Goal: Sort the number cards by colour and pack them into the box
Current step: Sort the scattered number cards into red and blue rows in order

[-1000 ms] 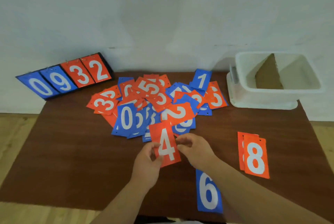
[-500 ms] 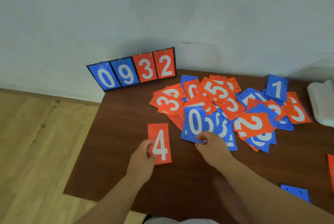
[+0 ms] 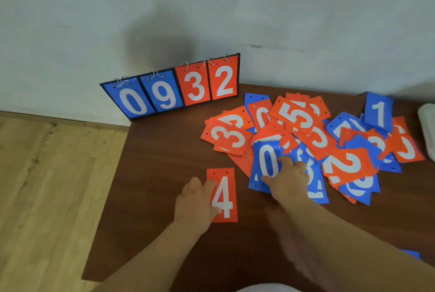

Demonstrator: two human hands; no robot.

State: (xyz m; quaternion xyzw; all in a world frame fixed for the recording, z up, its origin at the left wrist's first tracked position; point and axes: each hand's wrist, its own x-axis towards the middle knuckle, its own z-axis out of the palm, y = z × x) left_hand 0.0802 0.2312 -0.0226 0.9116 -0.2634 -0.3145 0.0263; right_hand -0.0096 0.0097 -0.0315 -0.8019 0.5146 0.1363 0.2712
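An orange card with a white 4 (image 3: 224,188) lies on the brown table (image 3: 164,162), left of the pile. My left hand (image 3: 196,202) holds its left edge, thumb on its face. The mixed pile of orange and blue number cards (image 3: 317,141) spreads across the middle and right of the table. My right hand (image 3: 288,178) pinches a blue 0 card (image 3: 264,157) at the pile's near left corner, fingers over the card's lower right part. Only a sliver of the white box (image 3: 427,131) shows at the right edge.
A flip scoreboard (image 3: 174,87) reading 0 9 3 2 leans on the wall at the table's back left corner. The corner of a blue card (image 3: 410,254) peeks out behind my right forearm. Wooden floor lies left of the table edge.
The view swung left, so the box and the sorted cards left the frame. My left hand carried the orange 4 leftward and down to the table. My right hand reached the blue 0.
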